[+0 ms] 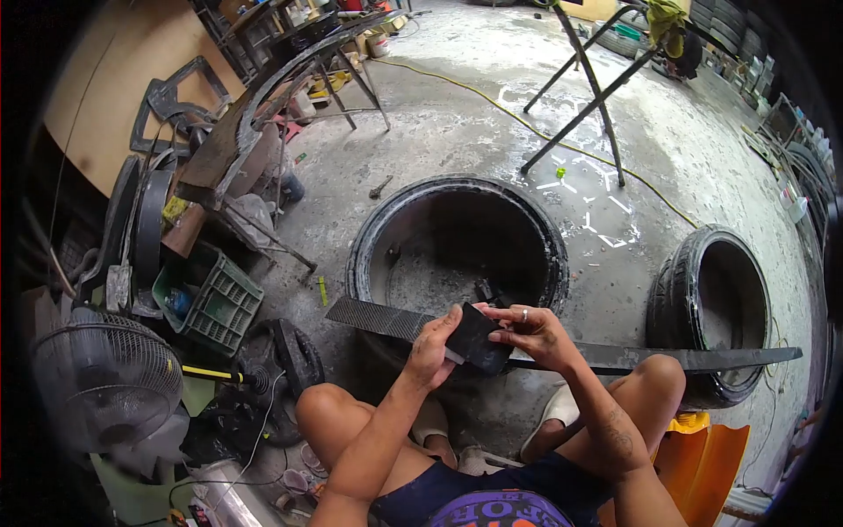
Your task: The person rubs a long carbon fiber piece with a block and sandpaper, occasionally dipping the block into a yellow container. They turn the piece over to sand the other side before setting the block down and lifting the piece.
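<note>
A black flat square piece (pixel 474 337) is held between my two hands above the near rim of a large tire (pixel 362 255). My left hand (pixel 434 348) has its thumb and fingers closed on the left side of the piece. My right hand (pixel 532 335), with a ring on one finger, pinches its right edge. Beneath the hands lies a long dark strip (pixel 650 357) reaching right across my knee to the smaller tire. A textured, carbon-look strip (pixel 378 317) sticks out to the left of my left hand. Small dark pieces (pixel 486 290) show inside the tire.
A smaller tire (pixel 660 307) stands at the right. On the left are a fan (pixel 110 378), a green crate (pixel 230 303) and a cluttered bench (pixel 206 171). Metal stand legs (pixel 597 105) and a yellow cord (pixel 492 101) are ahead; an orange panel (pixel 702 465) lies near right.
</note>
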A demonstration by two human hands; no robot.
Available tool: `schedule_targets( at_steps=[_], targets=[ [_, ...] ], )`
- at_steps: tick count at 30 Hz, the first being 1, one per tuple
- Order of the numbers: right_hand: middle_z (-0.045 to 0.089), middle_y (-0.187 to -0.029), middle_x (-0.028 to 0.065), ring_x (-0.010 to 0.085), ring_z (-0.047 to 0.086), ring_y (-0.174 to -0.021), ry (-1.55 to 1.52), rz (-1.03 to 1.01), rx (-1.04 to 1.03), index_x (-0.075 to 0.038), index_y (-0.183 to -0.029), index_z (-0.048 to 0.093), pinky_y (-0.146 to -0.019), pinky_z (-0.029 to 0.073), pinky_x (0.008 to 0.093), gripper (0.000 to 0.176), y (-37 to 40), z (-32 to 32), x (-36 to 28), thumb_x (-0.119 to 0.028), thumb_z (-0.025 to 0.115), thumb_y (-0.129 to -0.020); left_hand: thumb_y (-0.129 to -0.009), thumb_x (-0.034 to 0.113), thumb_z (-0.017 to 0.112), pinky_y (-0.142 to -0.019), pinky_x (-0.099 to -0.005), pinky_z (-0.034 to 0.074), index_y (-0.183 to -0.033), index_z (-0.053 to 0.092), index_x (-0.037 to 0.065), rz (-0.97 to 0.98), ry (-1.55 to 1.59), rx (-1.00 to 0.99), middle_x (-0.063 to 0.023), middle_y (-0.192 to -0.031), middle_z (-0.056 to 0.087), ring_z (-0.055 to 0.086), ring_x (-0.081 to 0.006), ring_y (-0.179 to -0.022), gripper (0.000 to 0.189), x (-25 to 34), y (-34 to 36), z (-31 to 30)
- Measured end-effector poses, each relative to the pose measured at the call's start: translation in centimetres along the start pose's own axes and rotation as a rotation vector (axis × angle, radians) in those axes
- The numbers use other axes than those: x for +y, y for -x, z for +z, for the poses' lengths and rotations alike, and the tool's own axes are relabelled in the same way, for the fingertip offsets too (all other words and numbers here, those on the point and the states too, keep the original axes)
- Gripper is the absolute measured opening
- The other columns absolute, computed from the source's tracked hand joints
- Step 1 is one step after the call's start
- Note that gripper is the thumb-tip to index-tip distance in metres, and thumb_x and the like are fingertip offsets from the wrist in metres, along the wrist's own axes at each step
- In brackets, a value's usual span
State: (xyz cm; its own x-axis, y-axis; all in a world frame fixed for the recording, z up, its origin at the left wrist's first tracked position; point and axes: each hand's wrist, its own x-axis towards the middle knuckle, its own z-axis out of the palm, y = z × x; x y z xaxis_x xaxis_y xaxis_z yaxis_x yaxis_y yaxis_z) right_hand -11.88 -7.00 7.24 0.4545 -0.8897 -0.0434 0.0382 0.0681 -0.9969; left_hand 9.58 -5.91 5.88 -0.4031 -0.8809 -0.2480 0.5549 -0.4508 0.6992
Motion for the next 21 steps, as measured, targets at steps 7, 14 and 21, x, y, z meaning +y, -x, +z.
schedule_targets(
  at_steps=[7, 14, 21],
  targets=[
    [0.06, -0.107, 0.0011, 0.0087, 0.058, -0.094, 0.211, -0.011, 0.031, -0.001, -0.127, 0.069, -0.083, 0.047, 0.0212, 0.044, 0.1, -1.3, 0.4, 0.007, 0.073, -0.084, -0.108, 0.034, 0.048, -0.092, -0.0296, 0.052, -0.121, 0.068, 0.002, 0.078, 0.015, -0.013, -0.0074, -0.115, 0.07, 0.067, -0.0139, -0.102, 0.04, -1.7, -1.5, 0.1],
    [0.062, -0.117, 0.001, 0.0097, 0.053, -0.103, 0.256, -0.013, 0.166, 0.002, -0.141, 0.057, -0.093, 0.04, 0.0216, 0.051, 0.0, -3.8, 5.4, 0.004, 0.066, -0.091, -0.103, 0.058, 0.048, -0.07, -0.0254, 0.048, -0.093, 0.073, 0.006, 0.202, -0.189, 0.093, 0.0017, -0.082, 0.066, 0.06, -0.0079, -0.074, 0.059, -3.6, -3.8, 0.6],
    [0.061, -0.129, 0.0031, 0.0084, 0.054, -0.105, 0.314, -0.143, 0.093, 0.002, -0.149, 0.047, -0.094, 0.041, 0.023, 0.054, -1.0, -4.6, 7.1, 0.002, 0.06, -0.097, -0.097, 0.073, 0.046, -0.068, -0.0296, 0.038, -0.084, 0.068, 0.005, 0.275, -0.351, 0.076, 0.0032, -0.074, 0.049, 0.044, -0.0098, -0.074, 0.072, -3.2, -3.3, -0.1]
  ],
)
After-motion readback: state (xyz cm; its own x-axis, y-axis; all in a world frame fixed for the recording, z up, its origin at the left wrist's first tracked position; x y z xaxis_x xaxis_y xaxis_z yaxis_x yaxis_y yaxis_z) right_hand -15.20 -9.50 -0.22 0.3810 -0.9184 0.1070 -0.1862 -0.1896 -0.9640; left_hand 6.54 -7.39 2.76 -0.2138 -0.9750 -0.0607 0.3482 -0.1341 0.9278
